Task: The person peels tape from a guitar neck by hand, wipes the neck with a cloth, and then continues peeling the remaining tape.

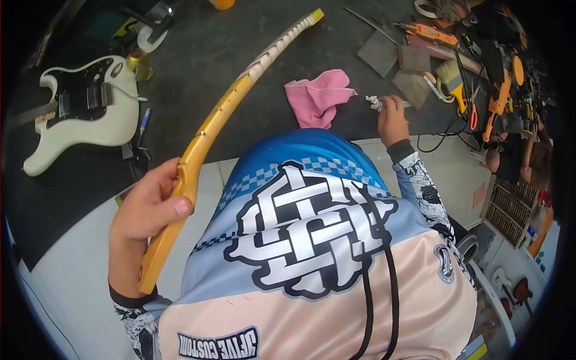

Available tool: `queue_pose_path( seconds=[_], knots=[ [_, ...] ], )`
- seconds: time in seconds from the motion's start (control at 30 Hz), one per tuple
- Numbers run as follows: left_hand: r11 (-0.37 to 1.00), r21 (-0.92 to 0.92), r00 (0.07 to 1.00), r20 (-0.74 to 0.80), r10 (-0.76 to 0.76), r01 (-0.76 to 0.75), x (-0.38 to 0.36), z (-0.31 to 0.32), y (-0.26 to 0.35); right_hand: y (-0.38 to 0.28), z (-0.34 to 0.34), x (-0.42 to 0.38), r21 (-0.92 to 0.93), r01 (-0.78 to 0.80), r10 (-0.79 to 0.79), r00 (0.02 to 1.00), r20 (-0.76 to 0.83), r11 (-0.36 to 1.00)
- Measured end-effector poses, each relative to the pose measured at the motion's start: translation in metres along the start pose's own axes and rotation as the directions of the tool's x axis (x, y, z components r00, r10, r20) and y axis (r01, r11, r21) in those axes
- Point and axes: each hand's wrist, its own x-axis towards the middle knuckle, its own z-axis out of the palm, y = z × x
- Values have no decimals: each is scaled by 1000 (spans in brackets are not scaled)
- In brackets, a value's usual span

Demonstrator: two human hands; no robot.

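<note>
My left hand (147,207) is wrapped round a yellow wooden guitar neck (207,135) near its lower end. The neck slants up and away over the bench, and pale tape strips (279,48) wrap its far part. Small metal bits stick out along its middle. My right hand (393,120) rests at the bench edge with curled fingers. Against its fingertips lies a crumpled white scrap (373,103), and a thin pale strip shows on the other side. What the fingers grip is hidden. Left of this hand lies a pink cloth (321,96).
A white electric guitar body (90,105) lies on the dark bench (252,129) at left. Flat grey blocks (378,54), an orange rotary tool (429,33), a brush (451,81), scissors (473,108) and cables crowd the right. Another person's arm (528,153) shows at far right.
</note>
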Motion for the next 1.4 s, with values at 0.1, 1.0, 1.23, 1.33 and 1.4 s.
queue_pose_path(
  seconds=[0.1, 1.0, 1.23, 1.33, 1.4],
  knots=[
    [977, -212, 994, 104, 25, -3, -3, -3, -13, -10, -11, 8, -74, 25, -32, 994, -105, 997],
    [938, -327, 993, 23, -113, 114, -46, 48, 5, -260, -67, 73, 160, 876, -785, 480, -391, 455],
    [922, -355, 988, 75, -136, 154, -47, 47, 6, -257, -69, 73, 255, 846, -762, 532, -369, 467],
    [899, -422, 993, 77, -90, 114, -45, 51, 4, -258, -71, 71, 307, 822, -741, 566, -361, 479],
    [907, -406, 993, 86, -86, 114, -45, 49, 4, -259, -71, 70, 326, 808, -723, 586, -366, 490]
  ],
)
